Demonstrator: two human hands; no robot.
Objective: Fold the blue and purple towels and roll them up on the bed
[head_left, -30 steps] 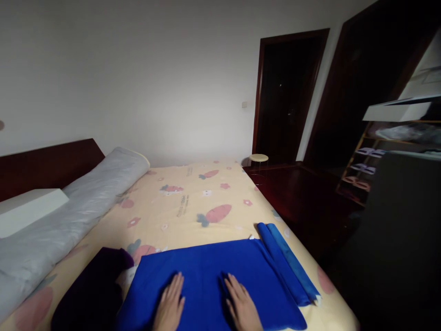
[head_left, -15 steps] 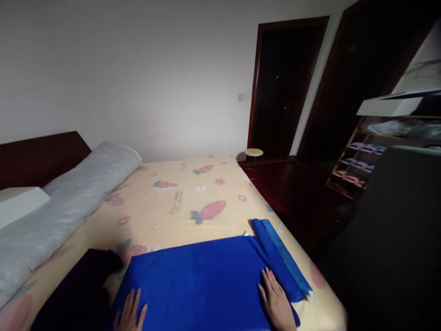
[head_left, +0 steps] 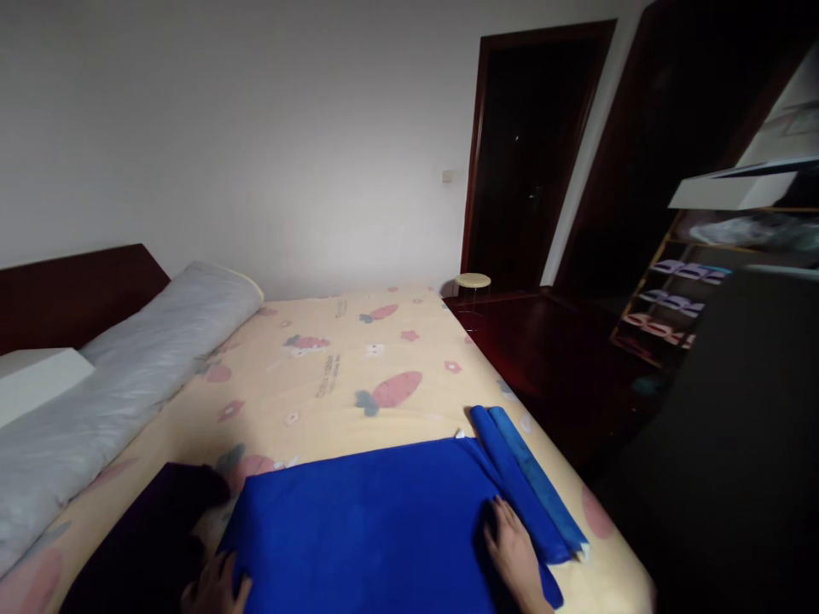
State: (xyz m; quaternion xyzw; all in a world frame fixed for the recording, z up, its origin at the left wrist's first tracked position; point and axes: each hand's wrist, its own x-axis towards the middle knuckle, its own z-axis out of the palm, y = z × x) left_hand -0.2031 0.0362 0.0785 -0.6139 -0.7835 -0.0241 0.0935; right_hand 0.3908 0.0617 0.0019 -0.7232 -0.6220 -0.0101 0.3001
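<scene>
A bright blue cloth (head_left: 358,520) lies spread on the bed (head_left: 384,341), its far edge almost straight. My left hand (head_left: 216,587) is at the cloth's left edge, fingers somewhat bent and thumb apart, partly cut off by the bottom of the view. On the cloth's right side rests my right hand (head_left: 515,553), its fingers slightly curled and thumb apart, with nothing held. Just beyond that hand, two blue rolls (head_left: 534,482) of fabric lie side by side along the cloth's right edge. A dark cloth (head_left: 144,533) lies crumpled left of the blue one.
A long grey bolster-like bundle (head_left: 147,350) lies along the bed's left, with a white box (head_left: 44,379) on it. Past the right bed edge are a round stool (head_left: 473,280), a shoe rack (head_left: 678,298) and a large dark object (head_left: 717,452).
My left hand has shifted left, from flat on the blue cloth to its left edge. My right hand's fingers have bent and lifted somewhat, staying in about the same place.
</scene>
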